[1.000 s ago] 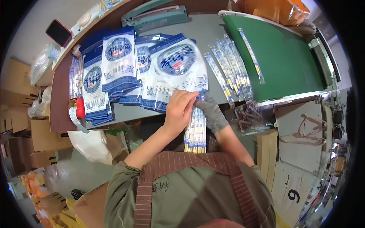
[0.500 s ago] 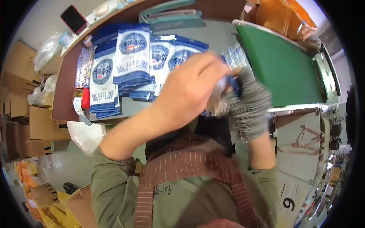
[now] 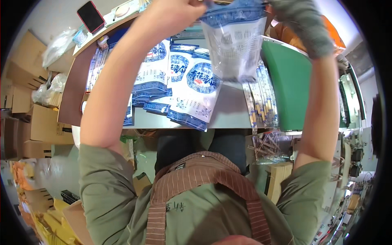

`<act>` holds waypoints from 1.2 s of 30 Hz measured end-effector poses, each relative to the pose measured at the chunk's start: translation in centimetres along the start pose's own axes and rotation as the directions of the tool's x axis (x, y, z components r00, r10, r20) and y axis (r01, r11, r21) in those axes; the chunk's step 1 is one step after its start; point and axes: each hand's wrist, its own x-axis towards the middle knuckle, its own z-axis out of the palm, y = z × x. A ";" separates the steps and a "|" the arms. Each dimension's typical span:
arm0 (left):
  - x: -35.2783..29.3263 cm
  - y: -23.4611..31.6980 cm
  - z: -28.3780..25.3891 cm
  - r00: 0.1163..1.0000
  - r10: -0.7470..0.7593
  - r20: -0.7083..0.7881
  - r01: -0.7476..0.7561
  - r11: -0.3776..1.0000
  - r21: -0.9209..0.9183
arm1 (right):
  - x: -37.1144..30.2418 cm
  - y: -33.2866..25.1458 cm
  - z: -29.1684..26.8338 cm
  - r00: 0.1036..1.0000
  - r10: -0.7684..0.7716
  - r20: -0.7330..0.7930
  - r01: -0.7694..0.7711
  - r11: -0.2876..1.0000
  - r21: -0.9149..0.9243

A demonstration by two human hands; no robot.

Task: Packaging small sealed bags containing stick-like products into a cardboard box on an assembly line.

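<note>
Both my hands are raised at the far side of the table, with a filled blue-and-white plastic pouch (image 3: pixel 233 49) hanging upright between them. My bare left hand (image 3: pixel 179 14) pinches its upper left corner. My right hand (image 3: pixel 304 28), in a grey knitted glove, is closed at its upper right corner; those fingertips are partly cut off by the picture's edge. The pouch has a clear lower front and pale contents. Below and left of it lie several flat printed pouches (image 3: pixel 198 87) in overlapping stacks. Slim clear-wrapped sticks (image 3: pixel 261 100) lie to the right.
A green board (image 3: pixel 283 87) with a white edge covers the table's right part. An orange bag (image 3: pixel 332 36) stands behind it. On the back-left ledge rests a phone (image 3: pixel 91 17). Cardboard boxes (image 3: pixel 47 126) are stacked at left; a clear bag of sticks (image 3: pixel 269 147) hangs off the front edge.
My hands have moved up and away from me, from the table's front edge to its far side, lifting the pouch with them. The slim sticks are now uncovered.
</note>
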 end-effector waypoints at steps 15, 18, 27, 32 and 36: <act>-25.1 -6.3 12.4 0.976 0.005 -0.220 0.018 0.995 0.099 | -19.8 -24.6 8.1 -0.468 0.787 0.402 -0.792 -0.575 0.202; -24.5 -6.7 12.5 0.980 0.143 -0.139 -0.084 0.928 0.363 | -18.0 -23.5 10.5 -0.516 0.755 0.404 -0.853 -0.496 -0.161; -17.2 -5.8 10.0 0.972 0.202 -0.121 -0.210 0.976 -0.054 | -16.8 -25.2 8.1 -0.589 0.525 0.615 -0.287 -0.847 0.448; -18.7 -3.2 12.9 0.985 -0.119 -0.125 -0.015 0.664 -0.748 | -20.3 -24.7 9.8 -0.550 0.639 0.538 -0.370 -0.764 0.529; -22.1 -4.1 15.5 0.989 -0.116 -0.087 0.070 0.907 -0.416 | -20.3 -24.6 11.1 -0.489 0.752 0.442 -0.767 -0.612 0.193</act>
